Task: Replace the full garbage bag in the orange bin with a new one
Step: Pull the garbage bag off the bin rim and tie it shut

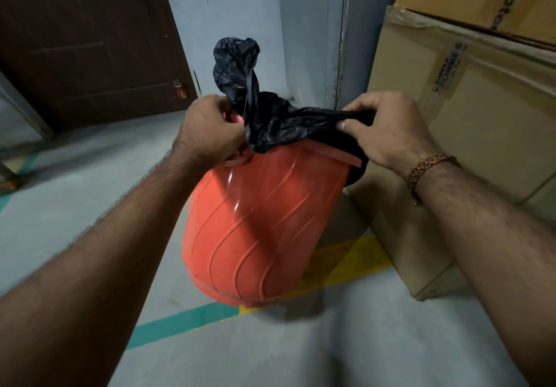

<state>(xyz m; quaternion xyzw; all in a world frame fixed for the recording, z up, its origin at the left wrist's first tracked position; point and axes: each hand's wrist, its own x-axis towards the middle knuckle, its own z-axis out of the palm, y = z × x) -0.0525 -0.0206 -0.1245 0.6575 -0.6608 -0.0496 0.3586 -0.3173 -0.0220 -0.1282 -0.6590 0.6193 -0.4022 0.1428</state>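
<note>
The orange bin (255, 224) with swirled ribs stands on the floor, tilted away from me. A black garbage bag (282, 122) fills its mouth, its twisted top sticking up. My left hand (210, 132) curls over the bin's left rim beside the bag's neck. My right hand (388, 129) pinches the bag's edge where it folds over the right rim and pulls it outward. A braided bracelet sits on my right wrist.
Stacked cardboard boxes (469, 110) stand tight against the bin's right side. A dark brown door (90, 40) and a pale wall (240, 4) lie behind. The grey floor (90, 206) carries green and yellow tape lines.
</note>
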